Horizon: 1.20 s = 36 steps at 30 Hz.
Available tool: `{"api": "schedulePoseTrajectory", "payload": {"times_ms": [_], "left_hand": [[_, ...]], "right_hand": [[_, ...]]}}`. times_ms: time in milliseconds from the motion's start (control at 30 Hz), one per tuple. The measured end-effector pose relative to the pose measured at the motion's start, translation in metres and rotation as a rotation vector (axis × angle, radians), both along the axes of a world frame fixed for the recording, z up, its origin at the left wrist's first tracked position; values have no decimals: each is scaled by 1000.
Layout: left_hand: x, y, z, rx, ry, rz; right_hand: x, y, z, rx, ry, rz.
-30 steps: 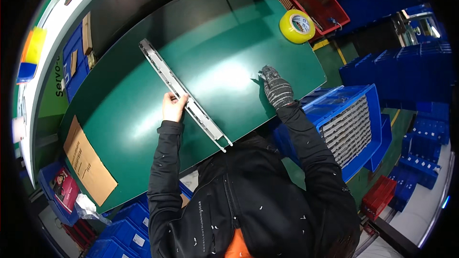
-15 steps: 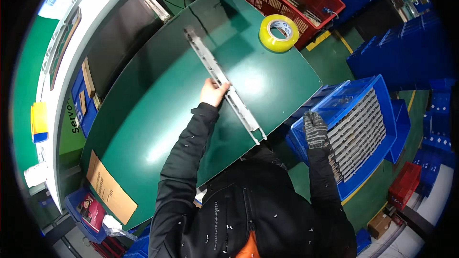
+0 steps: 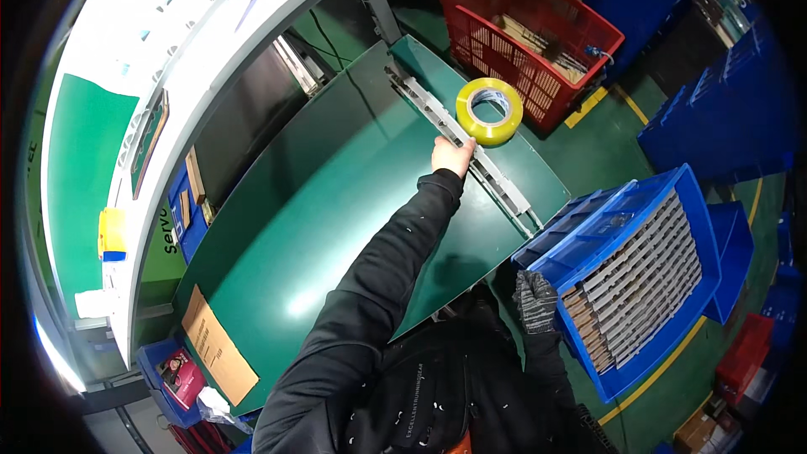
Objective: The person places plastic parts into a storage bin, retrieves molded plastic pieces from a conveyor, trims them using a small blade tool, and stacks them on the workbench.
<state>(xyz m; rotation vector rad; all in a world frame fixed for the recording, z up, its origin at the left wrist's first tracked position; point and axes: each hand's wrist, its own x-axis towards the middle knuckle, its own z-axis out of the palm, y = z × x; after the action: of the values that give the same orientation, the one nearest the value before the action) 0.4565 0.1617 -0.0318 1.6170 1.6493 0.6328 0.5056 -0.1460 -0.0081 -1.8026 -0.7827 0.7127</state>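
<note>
My bare left hand is closed around the middle of a long, narrow, pale grey slotted strip. The strip slants across the green table, its far end toward the back and its near end by the table's right edge. Close beside it, just beyond my hand, lies a roll of yellow tape. My right hand, in a grey knitted glove, hangs at the near corner of a blue crate. Its fingers look loosely bent, with nothing seen in them. Rows of similar strips fill that crate.
Beyond the table's far right edge stands a red crate with long pieces inside. Flat brown cardboard lies at the table's left end. A white curved frame borders the left side, and large blue bins stand at the right.
My left hand has carried the strip to the right and away from me, up beside the tape roll. My right hand has drawn back a little along the crate. The view has shifted.
</note>
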Motion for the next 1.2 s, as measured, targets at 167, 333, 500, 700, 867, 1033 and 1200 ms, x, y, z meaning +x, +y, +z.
{"api": "schedulePoseTrajectory", "payload": {"times_ms": [167, 333, 500, 700, 867, 1033, 1200], "left_hand": [[-1, -3, 13, -44, -31, 15], [-46, -19, 36, -95, -52, 14], [-172, -51, 50, 27, 335, -59], [-387, -125, 70, -483, 951, 30], [-507, -166, 58, -827, 967, 66], [-530, -160, 33, -697, 1010, -3], [-553, -132, 21, -668, 1213, -406]], "right_hand": [[12, 2, 5, -52, 184, 9], [-3, 4, 34, -83, 27, 174], [-36, -11, 5, -46, 124, 301], [-102, -2, 43, -150, 365, 493], [-149, 2, -4, -126, 554, 495], [-169, 13, 2, -207, 640, 300], [-165, 41, -73, 60, 292, 498]]}}
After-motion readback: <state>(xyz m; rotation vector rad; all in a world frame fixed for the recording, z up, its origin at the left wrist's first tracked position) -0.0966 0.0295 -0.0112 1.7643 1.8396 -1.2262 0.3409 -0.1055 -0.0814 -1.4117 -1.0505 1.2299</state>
